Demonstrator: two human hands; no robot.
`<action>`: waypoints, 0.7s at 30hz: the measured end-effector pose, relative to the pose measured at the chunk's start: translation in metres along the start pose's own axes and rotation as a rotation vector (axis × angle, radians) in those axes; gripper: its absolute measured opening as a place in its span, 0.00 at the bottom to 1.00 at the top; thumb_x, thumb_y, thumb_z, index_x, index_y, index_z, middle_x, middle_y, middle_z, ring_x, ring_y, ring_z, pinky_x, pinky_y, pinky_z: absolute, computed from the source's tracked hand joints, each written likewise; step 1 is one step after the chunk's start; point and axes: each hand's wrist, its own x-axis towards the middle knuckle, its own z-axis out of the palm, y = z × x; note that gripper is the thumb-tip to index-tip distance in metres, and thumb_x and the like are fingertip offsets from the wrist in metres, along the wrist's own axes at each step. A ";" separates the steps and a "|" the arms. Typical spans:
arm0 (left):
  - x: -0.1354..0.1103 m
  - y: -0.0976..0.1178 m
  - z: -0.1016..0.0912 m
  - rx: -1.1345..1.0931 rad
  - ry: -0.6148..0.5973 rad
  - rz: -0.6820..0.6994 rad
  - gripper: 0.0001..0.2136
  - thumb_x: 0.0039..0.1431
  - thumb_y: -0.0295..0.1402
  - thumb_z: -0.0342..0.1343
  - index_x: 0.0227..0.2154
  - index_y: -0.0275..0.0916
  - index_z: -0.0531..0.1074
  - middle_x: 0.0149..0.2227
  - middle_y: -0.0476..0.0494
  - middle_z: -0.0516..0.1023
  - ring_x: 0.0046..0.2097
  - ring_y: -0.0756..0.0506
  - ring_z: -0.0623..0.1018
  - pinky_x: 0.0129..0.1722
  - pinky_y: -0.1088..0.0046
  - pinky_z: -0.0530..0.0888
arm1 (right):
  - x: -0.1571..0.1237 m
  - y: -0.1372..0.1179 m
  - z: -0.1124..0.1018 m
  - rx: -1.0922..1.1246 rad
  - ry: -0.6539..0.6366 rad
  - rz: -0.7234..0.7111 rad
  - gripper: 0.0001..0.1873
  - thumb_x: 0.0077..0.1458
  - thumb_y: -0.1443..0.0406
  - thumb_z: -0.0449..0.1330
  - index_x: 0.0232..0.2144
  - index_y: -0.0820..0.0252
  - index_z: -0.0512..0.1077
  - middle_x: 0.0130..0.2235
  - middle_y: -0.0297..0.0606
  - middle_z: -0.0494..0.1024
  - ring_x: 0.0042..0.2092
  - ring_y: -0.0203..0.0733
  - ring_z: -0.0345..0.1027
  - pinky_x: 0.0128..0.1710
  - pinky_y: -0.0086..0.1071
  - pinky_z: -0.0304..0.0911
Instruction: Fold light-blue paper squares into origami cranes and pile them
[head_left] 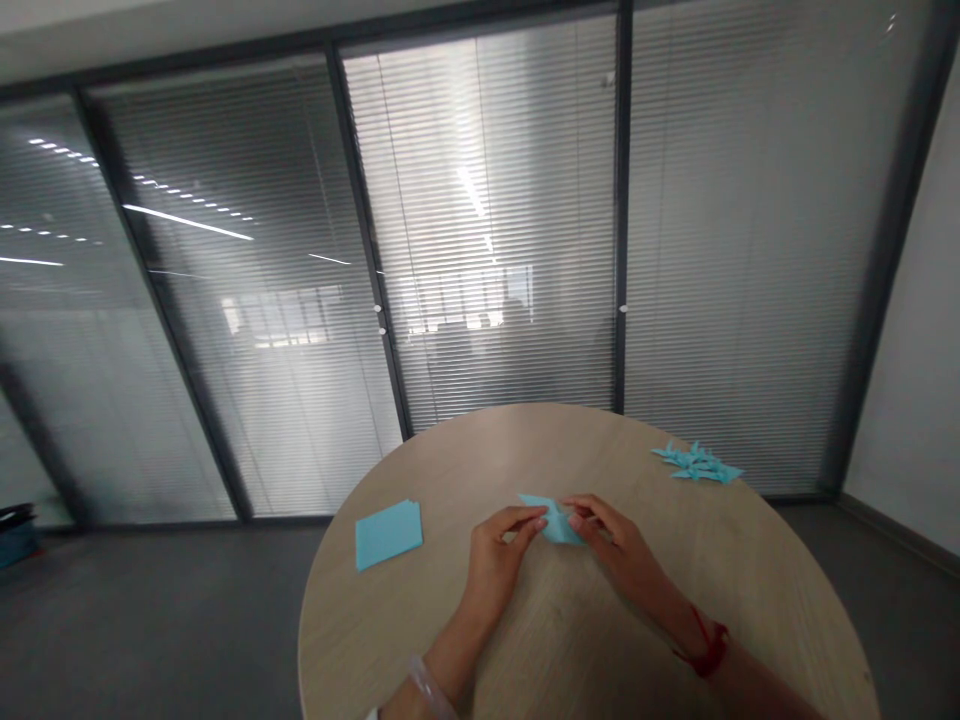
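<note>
Between my two hands is a partly folded piece of light blue paper [559, 525], just above the tabletop. My left hand [501, 552] pinches its left edge between thumb and fingers. On the opposite side, my right hand [611, 540] grips the paper with thumb and fingertips. The fingers cover parts of the folds. To the left lies a stack of blue paper sheets [389, 534]. A pile of small folded blue paper pieces [697, 462] rests near the table's far right edge.
The round wooden table [480, 450] has a curved edge on all visible sides. Behind it stands a glass partition with blinds [495, 220] in dark frames. A dark object [16, 533] sits on the floor at far left. A white wall [911, 350] rises at right.
</note>
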 end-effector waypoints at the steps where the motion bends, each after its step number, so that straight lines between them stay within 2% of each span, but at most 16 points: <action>1: 0.000 0.000 0.000 0.002 -0.002 0.001 0.07 0.52 0.35 0.60 0.32 0.41 0.80 0.36 0.44 0.82 0.39 0.43 0.80 0.43 0.70 0.75 | 0.000 -0.001 0.000 0.025 -0.009 0.014 0.16 0.60 0.56 0.53 0.44 0.57 0.73 0.41 0.40 0.78 0.41 0.43 0.72 0.41 0.33 0.68; 4: 0.000 0.001 0.000 0.002 -0.013 0.003 0.07 0.52 0.35 0.60 0.32 0.41 0.80 0.36 0.44 0.82 0.38 0.44 0.80 0.42 0.70 0.75 | 0.001 -0.002 -0.002 0.063 -0.008 0.005 0.15 0.59 0.56 0.54 0.42 0.56 0.75 0.41 0.40 0.79 0.43 0.43 0.73 0.42 0.33 0.69; 9: 0.000 0.001 0.001 0.000 -0.021 0.009 0.06 0.52 0.33 0.60 0.32 0.41 0.80 0.36 0.45 0.82 0.38 0.44 0.80 0.42 0.71 0.74 | 0.001 0.000 -0.007 -0.006 0.046 -0.047 0.13 0.59 0.57 0.55 0.36 0.55 0.77 0.36 0.39 0.80 0.40 0.43 0.74 0.41 0.34 0.68; 21: 0.000 0.003 0.000 -0.015 -0.027 0.004 0.07 0.52 0.33 0.60 0.33 0.41 0.80 0.36 0.44 0.82 0.39 0.44 0.80 0.42 0.71 0.74 | 0.001 -0.004 -0.005 0.021 0.070 -0.028 0.09 0.57 0.60 0.58 0.34 0.55 0.77 0.36 0.37 0.80 0.39 0.42 0.73 0.41 0.32 0.67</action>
